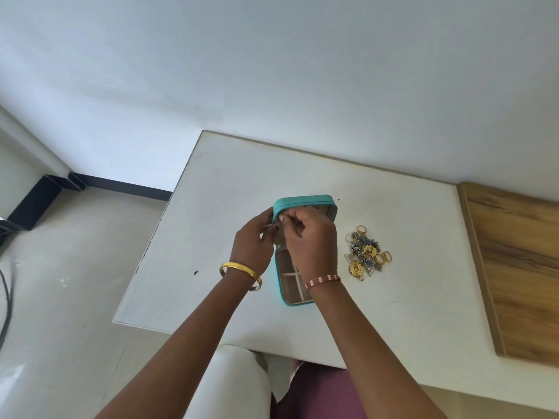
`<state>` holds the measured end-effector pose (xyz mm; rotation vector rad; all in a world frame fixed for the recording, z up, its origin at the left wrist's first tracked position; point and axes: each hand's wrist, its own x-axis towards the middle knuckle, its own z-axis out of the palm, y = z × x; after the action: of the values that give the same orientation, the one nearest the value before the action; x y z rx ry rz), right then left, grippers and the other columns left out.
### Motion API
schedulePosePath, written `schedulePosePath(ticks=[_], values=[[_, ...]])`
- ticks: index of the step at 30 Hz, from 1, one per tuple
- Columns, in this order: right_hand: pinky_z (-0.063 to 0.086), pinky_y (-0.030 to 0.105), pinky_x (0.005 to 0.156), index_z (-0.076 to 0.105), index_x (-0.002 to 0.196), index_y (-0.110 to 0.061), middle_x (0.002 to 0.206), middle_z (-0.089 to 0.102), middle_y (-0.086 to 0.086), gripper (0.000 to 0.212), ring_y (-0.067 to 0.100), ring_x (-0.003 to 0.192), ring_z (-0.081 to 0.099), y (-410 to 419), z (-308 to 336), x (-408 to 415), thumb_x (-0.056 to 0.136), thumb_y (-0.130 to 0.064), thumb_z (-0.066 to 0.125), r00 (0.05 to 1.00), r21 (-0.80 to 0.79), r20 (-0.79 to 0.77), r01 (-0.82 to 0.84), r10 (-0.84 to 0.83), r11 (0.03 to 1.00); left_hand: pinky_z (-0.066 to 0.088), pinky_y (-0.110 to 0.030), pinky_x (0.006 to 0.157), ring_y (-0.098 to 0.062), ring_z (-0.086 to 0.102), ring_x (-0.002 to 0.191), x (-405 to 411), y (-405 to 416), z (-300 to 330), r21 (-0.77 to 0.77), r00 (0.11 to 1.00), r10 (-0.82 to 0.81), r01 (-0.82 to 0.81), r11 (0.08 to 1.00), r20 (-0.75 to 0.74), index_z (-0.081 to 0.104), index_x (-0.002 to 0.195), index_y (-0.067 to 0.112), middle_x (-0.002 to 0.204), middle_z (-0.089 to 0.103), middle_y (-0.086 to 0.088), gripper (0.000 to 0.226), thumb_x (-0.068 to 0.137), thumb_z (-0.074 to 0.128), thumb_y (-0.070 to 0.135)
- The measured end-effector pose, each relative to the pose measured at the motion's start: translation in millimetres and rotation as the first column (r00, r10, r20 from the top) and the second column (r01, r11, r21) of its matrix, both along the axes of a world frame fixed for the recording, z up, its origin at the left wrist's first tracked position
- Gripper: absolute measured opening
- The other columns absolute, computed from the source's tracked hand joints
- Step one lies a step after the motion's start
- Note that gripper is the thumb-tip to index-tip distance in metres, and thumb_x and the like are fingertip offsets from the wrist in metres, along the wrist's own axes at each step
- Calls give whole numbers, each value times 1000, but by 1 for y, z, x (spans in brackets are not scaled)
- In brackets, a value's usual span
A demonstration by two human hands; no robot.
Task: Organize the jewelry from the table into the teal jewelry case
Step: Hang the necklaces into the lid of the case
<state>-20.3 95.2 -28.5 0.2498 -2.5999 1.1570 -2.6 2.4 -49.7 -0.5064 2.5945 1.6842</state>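
Observation:
The teal jewelry case [302, 201] stands open on the white table [230, 182], its lid upright and its beige compartments [292, 282] partly hidden by my wrists. My left hand [254, 240] and my right hand [311, 237] meet in front of the lid's left edge. Together they pinch a small thin piece of jewelry [272, 225], too small to identify. A pile of loose jewelry [366, 255], gold rings, earrings and blue-stoned pieces, lies on the table just right of the case.
A wooden board [514, 267] borders the table on the right. A white wall rises behind the table. A floor with a black skirting and a dark cable lies to the left. My lap and a white chair part [233, 382] show at the near edge.

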Motion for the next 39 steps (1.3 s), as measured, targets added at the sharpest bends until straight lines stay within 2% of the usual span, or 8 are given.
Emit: schedulePosePath(ticks=[5, 12, 19, 24, 29, 30, 34, 39], values=[[55, 29, 57, 67, 73, -5, 69, 66, 7, 4, 23, 64, 62, -7, -9, 3, 75, -7, 70, 986, 58, -137, 103, -94, 993, 48, -37, 96, -27, 60, 103, 4, 6, -4, -20, 1000, 23, -23, 1000, -1, 53, 127, 16, 117, 64, -8, 40, 91, 42, 2], [57, 33, 58, 69, 77, -5, 70, 69, 8, 4, 25, 64, 65, -11, -16, 11, 74, -6, 71, 961, -41, -172, 210, -214, 977, 47, -28, 92, -20, 59, 101, 4, 13, -5, -5, 998, 57, -57, 998, -15, 54, 127, 15, 117, 64, -5, 37, 92, 44, 4], [58, 38, 62, 72, 83, -7, 75, 71, 10, 9, 26, 67, 66, -20, -22, 14, 76, -12, 69, 938, -270, 18, 338, -346, 902, 48, -28, 90, -20, 59, 99, 9, 15, 1, 9, 998, 61, -60, 998, -18, 54, 126, 16, 114, 64, -5, 38, 92, 43, 3], [45, 11, 63, 72, 84, -9, 75, 69, -2, 8, -2, 64, 59, -22, -14, 14, 76, -9, 72, 892, -388, 210, 453, -401, 803, 42, -21, 86, -19, 58, 98, 12, 16, 3, -4, 997, 75, -75, 997, -11, 54, 126, 15, 115, 64, -6, 39, 92, 42, 1], [42, 2, 60, 72, 84, -5, 74, 65, -5, 9, -3, 65, 59, -16, -6, 9, 75, -7, 72, 859, -421, 351, 500, -372, 757, 42, -21, 83, -22, 59, 98, 12, 15, 0, -1, 997, 76, -76, 997, -26, 56, 125, 16, 110, 66, -7, 43, 88, 44, -3], [44, 3, 62, 72, 84, -5, 74, 66, -3, 10, -2, 65, 59, -14, -5, 7, 74, -6, 73, 852, -436, 379, 509, -361, 742, 43, -22, 84, -23, 59, 98, 12, 14, 0, 1, 997, 78, -78, 997, -29, 56, 125, 16, 110, 66, -8, 43, 88, 44, -3], [53, 25, 74, 72, 85, -4, 81, 71, 6, 14, 16, 75, 66, -6, -6, 4, 72, -8, 75, 829, -440, 447, 532, -337, 724, 42, -22, 85, -25, 59, 101, 13, 15, 0, 11, 995, 92, -92, 996, -33, 56, 124, 15, 112, 66, -8, 41, 88, 46, -2], [54, 27, 74, 73, 88, -2, 86, 73, 10, 16, 18, 77, 67, -1, -9, 6, 74, -9, 74, 836, -404, 450, 504, -314, 763, 40, -20, 85, -24, 58, 104, 14, 16, 1, 12, 995, 97, -96, 995, -27, 54, 126, 15, 115, 65, -8, 40, 90, 45, 0]])
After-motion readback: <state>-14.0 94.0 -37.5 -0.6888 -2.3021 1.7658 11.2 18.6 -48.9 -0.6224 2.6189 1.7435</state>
